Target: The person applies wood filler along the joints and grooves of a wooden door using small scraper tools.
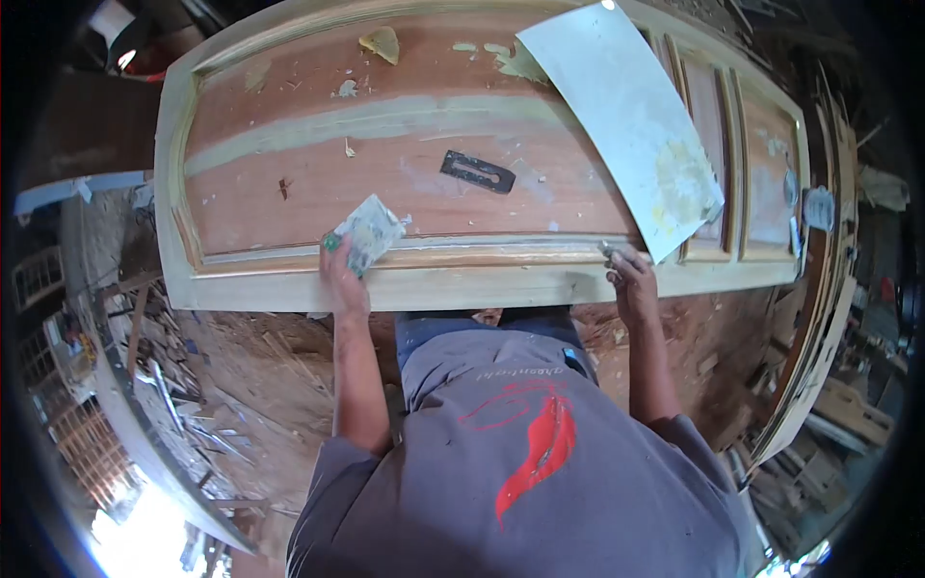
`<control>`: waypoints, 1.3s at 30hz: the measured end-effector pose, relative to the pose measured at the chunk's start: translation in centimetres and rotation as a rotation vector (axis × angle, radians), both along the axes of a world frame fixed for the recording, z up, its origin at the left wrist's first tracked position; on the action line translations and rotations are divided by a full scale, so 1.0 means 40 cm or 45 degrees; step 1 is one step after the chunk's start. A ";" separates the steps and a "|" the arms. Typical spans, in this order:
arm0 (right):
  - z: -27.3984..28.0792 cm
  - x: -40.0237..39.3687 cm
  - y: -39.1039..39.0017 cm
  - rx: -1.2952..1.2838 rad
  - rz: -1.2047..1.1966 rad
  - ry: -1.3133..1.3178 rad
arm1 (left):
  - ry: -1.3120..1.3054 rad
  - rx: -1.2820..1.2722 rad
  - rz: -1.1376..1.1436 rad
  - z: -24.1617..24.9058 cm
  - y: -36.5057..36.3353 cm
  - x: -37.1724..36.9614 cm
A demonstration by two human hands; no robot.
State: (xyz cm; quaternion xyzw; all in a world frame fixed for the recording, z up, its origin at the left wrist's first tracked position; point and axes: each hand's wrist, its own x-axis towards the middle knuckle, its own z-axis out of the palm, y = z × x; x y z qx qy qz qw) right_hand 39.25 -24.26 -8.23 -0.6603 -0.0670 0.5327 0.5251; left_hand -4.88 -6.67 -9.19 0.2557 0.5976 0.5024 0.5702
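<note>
1. A wooden door (462, 279) is seen lying flat across the view, its near stile running between both hands; pale filler streaks and patches are spread over the reddish panel.
2. The left hand (342, 279) is placed at the door's near edge, fingers clenched around a crumpled, filler-smeared plastic packet (368, 234) with a green bit at its lower left corner. The packet is rested on the moulding of the large panel.
3. The right hand (631, 284) is set on the near stile, further along the door, well apart from the left. It is closed on a small grey tool (610, 251), only the tip of which is shown above the fingers; what kind of tool cannot be told.
4. A pale sheet (626, 116), stained yellowish near its lower end, is laid slantwise over the panel, its lower corner just beside the right hand.
5. A dark flat metal blade (478, 171) with a slot is lying on the panel, between the two hands and beyond them, touched by neither.
6. A grey shirt (520, 453) with a red print is seen below; wood scraps are scattered on the floor (251, 385).
</note>
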 end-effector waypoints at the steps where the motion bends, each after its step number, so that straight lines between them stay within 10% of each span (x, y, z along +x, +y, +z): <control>1: 0.000 -0.019 0.000 -0.002 0.038 -0.103 | -0.019 -0.024 -0.049 -0.012 0.022 -0.005; 19: 0.003 -0.416 0.019 -0.182 -0.279 -0.252 | 0.691 0.026 -0.868 -0.151 0.230 -0.170; 24: 0.008 -0.337 -0.099 -0.044 -0.699 -0.063 | 1.883 0.765 -0.793 -0.083 0.246 -0.133; 34: 0.009 -0.059 -0.253 0.059 -0.846 0.005 | 0.544 0.478 -1.522 -0.070 0.114 0.494; 36: -0.013 0.030 -0.275 0.078 -0.812 0.015 | 0.304 0.002 -1.760 -0.099 0.063 0.658; 39: -0.018 0.163 -0.287 0.026 -0.723 0.040 | -0.119 -0.228 -1.358 -0.131 -0.037 0.904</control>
